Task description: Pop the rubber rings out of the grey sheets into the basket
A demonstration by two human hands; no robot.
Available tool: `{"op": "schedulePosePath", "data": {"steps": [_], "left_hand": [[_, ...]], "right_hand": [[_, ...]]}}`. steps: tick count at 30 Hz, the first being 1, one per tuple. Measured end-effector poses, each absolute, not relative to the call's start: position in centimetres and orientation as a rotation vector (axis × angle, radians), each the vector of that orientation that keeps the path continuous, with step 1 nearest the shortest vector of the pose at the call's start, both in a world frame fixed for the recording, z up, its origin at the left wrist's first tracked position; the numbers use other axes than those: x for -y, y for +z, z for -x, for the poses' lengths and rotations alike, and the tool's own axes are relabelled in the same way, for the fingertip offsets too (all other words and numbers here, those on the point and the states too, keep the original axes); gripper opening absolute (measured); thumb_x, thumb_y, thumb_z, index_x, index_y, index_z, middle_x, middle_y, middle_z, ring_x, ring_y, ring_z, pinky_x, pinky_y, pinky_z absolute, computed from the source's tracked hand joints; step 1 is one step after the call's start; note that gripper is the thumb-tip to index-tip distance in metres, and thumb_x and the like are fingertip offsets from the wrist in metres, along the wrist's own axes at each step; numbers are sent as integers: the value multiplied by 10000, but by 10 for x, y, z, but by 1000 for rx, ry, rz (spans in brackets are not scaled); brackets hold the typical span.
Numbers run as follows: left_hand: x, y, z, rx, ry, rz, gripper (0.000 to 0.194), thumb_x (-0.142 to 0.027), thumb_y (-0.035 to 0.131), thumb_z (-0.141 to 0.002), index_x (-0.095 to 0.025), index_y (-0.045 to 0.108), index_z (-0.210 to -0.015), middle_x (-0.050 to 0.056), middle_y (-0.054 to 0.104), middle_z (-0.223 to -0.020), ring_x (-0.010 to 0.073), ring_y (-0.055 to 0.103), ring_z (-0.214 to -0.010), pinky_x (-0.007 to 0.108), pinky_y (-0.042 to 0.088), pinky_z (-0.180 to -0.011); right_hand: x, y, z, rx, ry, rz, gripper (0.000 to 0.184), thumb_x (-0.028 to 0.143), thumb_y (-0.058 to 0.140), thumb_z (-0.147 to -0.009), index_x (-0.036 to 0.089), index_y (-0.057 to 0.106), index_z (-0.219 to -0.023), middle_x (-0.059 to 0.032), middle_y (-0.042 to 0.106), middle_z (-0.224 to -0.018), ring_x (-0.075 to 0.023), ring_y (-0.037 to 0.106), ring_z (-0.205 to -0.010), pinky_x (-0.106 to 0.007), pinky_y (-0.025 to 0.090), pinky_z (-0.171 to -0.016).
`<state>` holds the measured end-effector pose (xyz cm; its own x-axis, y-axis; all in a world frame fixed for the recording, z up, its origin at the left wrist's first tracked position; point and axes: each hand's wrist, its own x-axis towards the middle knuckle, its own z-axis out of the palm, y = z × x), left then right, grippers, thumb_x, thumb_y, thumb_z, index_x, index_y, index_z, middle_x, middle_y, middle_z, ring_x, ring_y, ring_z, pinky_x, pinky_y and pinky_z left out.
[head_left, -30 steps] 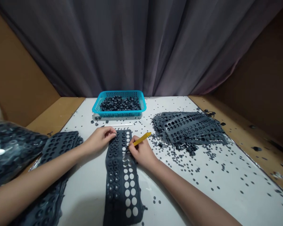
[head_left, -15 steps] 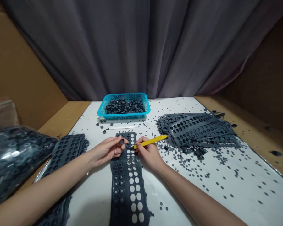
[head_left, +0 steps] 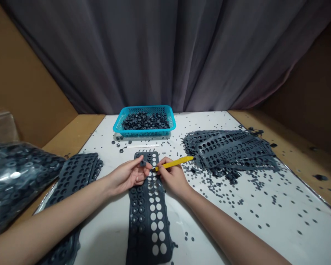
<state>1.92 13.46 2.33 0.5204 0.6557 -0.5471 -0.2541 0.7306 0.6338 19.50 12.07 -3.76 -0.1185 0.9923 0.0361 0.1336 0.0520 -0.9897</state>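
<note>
Between thumb and fingers, my left hand (head_left: 130, 175) pinches a small black rubber bushing (head_left: 144, 163) just above the far part of a black moulded rubber sheet (head_left: 143, 206). The sheet lies lengthwise toward me, with ring-shaped parts along its left side and punched-out round holes along its right. My right hand (head_left: 172, 176) is closed around a yellow pen-like tool (head_left: 176, 162). Its dark tip points left, close to the bushing; whether they touch I cannot tell.
A blue basket (head_left: 144, 131) of black bushings stands at the back, a white pen-shaped tool (head_left: 142, 146) before it. Punched sheets (head_left: 228, 149) are piled right among scattered black discs. Left are stacked sheets (head_left: 74, 176) and a clear bag (head_left: 19, 176) of black parts.
My left hand moved from the sheet's left edge toward my right hand and now holds a bushing. The yellow tool swung so its tip points left at the bushing. The camera view shifted slightly.
</note>
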Motion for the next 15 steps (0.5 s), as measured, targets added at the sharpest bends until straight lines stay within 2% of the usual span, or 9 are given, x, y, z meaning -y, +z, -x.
{"op": "schedulePosePath", "data": {"steps": [9, 15], "left_hand": [[-141, 16, -15, -972, 611, -420, 302, -277, 441, -915, -50, 638, -942, 83, 629, -706, 51, 493, -467, 143, 407, -426], [-141, 19, -15, -956, 603, -368, 315, -268, 411, -926, -48, 636, -934, 69, 626, -685, 47, 485, -446, 140, 412, -413]], "right_hand": [[-120, -38, -195, 1474, 1144, 1263, 125, 292, 459, -821, 199, 535, -788, 14, 551, -606, -127, 499, -534, -236, 393, -502], [-120, -38, -195, 1479, 1139, 1270, 119, 284, 459, -821, 198, 536, -792, 15, 551, -602, -127, 493, -530, -238, 388, -505]]}}
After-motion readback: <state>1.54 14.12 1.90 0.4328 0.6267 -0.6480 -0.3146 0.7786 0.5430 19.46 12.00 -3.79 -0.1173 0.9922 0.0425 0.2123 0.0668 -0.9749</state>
